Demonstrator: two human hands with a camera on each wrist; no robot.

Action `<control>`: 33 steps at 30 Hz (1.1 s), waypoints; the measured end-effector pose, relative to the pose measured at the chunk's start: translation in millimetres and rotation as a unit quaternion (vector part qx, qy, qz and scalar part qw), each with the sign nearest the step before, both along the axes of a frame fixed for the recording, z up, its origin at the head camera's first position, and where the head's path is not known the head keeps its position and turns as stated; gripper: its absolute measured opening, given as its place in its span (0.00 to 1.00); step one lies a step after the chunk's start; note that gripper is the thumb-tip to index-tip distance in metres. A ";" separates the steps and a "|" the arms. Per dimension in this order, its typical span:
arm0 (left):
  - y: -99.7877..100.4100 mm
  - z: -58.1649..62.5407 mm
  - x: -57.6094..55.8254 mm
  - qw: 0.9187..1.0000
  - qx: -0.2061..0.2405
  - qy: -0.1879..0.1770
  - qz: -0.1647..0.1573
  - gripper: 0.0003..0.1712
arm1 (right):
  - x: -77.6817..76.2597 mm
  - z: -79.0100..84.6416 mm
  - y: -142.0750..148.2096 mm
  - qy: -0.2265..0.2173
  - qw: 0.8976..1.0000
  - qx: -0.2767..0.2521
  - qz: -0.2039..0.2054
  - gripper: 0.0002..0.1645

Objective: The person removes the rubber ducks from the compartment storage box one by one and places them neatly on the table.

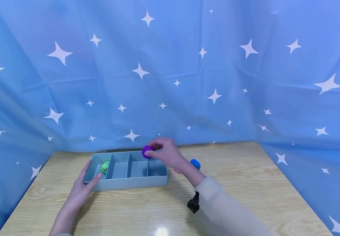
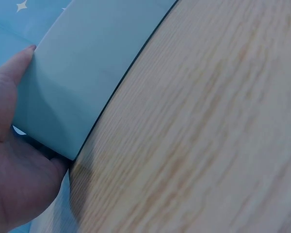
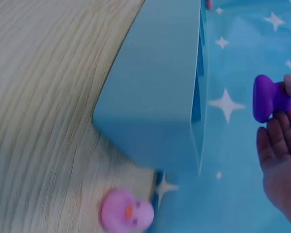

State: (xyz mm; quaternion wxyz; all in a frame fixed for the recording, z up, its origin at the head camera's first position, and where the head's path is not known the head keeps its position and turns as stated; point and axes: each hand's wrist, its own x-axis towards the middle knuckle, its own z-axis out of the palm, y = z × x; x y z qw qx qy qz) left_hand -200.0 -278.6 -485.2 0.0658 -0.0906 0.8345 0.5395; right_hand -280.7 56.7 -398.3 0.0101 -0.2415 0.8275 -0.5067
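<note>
Box (image 1: 128,183) ran left-to-right, left hand (image 1: 80,190) gripping its left end, right hand (image 1: 168,153) pinching a purple toy (image 1: 147,152) up kinda near the back edge, right of middle.

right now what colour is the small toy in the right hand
Purple; the toy shows best in the right wrist view.

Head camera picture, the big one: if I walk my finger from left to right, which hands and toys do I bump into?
The person's bare left hand → small rounded bright-green toy → rounded purple toy → the person's bare right hand → rounded blue toy.
</note>
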 end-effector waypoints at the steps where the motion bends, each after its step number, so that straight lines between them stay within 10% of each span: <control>1: 0.1 0.2 0.0 1.000 0.001 0.000 -0.001 0.56 | -0.7 0.3 5.6 0.001 1.000 -0.004 -0.004 0.13; 33: 0.4 0.7 0.1 1.000 0.001 -0.007 -0.005 0.55 | 5.6 -24.4 154.3 0.065 0.985 0.054 -0.151 0.13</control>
